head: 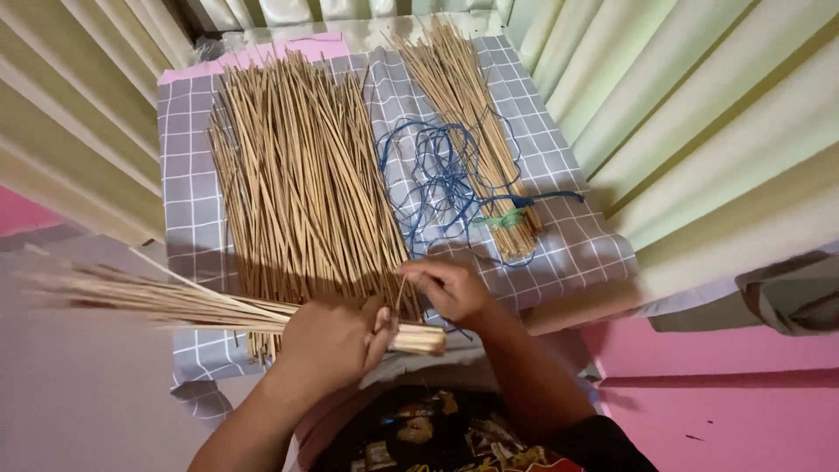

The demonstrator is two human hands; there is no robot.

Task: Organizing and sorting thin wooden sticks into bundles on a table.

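Sticks bundle [175, 301] sits clamped in the left hand [328, 345]; the right hand [450, 288] pinches blue cord [437, 179] (barely visible there). A loosened fist could splay the ends.

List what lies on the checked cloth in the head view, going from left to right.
Large loose pile of thin sticks → tangle of blue cord → smaller stick bundle tied with a green band. Nearer than these, the left hand grips another bundle and the right hand pinches a single stick.
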